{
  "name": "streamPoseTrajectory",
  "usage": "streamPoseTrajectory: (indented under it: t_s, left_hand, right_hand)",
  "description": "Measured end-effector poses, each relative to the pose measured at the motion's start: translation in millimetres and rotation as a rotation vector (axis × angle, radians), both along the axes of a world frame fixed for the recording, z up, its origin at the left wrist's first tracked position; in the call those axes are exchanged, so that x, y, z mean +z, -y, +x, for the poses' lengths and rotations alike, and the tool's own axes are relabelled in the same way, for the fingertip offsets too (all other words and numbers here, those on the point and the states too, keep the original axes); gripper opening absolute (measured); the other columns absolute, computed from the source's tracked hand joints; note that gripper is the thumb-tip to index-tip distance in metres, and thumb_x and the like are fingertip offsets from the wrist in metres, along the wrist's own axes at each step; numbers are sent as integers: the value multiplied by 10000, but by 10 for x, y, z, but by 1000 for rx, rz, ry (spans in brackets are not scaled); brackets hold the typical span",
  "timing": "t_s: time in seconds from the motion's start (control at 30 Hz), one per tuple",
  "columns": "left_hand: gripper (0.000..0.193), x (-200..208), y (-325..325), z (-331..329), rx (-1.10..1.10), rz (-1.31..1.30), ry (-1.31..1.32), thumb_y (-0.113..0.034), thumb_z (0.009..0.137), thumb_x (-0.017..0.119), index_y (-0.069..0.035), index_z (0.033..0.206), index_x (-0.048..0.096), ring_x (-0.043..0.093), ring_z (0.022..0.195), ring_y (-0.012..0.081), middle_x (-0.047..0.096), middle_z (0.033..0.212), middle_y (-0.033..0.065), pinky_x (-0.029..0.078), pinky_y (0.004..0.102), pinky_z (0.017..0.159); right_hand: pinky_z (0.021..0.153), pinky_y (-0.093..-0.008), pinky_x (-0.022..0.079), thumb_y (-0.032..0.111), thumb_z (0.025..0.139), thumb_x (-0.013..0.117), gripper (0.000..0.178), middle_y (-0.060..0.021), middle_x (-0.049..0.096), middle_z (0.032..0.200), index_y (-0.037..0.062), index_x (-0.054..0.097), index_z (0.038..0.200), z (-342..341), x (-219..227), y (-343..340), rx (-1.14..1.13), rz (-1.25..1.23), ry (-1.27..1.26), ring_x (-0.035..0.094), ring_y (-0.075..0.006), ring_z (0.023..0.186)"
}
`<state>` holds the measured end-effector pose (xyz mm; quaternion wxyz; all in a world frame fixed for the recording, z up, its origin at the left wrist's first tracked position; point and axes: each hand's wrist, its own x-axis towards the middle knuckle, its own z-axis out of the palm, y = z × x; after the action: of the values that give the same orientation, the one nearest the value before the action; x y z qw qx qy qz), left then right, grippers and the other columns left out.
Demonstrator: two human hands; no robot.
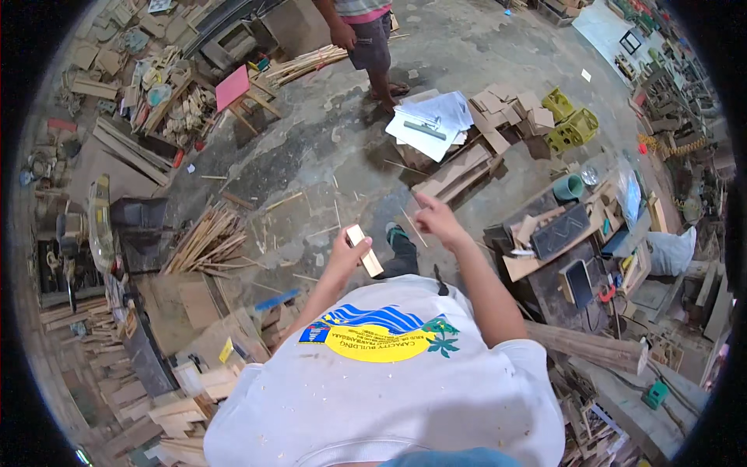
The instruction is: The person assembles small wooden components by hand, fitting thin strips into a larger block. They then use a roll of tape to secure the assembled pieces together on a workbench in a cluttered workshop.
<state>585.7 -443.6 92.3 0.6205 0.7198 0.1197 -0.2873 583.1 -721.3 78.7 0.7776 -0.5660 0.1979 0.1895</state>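
My left hand [347, 254] is closed around a short, pale wooden block [364, 252], with the thumb lying across its face. The block is held in front of my body, one end tilted up and away. My right hand [438, 221] is raised to the right of it and holds nothing that I can see. Its index finger stretches out toward the far left, and the other fingers are partly curled and partly hidden. Beyond it on the floor lies a long wooden box-like piece [459, 171], apart from the hand.
Another person [369, 39] stands at the far side near papers [432, 124] on a low stack. A cluttered workbench [556, 288] is at my right. Thin wood strips [206, 237] lie at left; a pink-topped stool [232, 88] stands farther back. Yellow crates [572, 128] sit at far right.
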Motion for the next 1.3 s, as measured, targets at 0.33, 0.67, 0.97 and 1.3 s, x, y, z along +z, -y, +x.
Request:
streamPoseTrajectory:
  t_s: [0.33,0.67,0.97,1.3]
  left_hand:
    - [599,-1072,-72,1312,-257,391,-95,-295,829,791,12,1249,495,665,884,194,656,1015,107,558,361,703]
    - [349,-1498,38,437,203,111,-744,-233,899,747,-56,1119,541,624,811,154,623,939,38,536,350,678]
    - [459,-2092,461,-63,380,101,-897,-264,925,744,-23,1242,514,607,987,179,617,1084,64,498,367,883]
    - [469,-2204,816,-50,284,94,-919,-297,912,754,-20,1203,512,609,961,180,609,1041,75,506,368,857]
  right_hand:
    - [450,-274,430,13,861,575,820,-46,614,695,90,220,1595,2137,-1207,776,-203,-242,-218,561,-124,533]
    - [456,-290,460,-19,852,568,825,-81,650,735,179,274,1596,3704,-2255,1364,26,-462,-478,590,-139,564]
    - [780,-278,502,77,911,573,677,-136,658,1150,4,341,1543,4265,-4146,2188,60,-731,-132,632,-187,940]
    - [1191,-428,311,239,870,560,789,-263,320,1585,-47,264,1543,4498,-4010,1968,416,-1148,184,322,-405,1465]
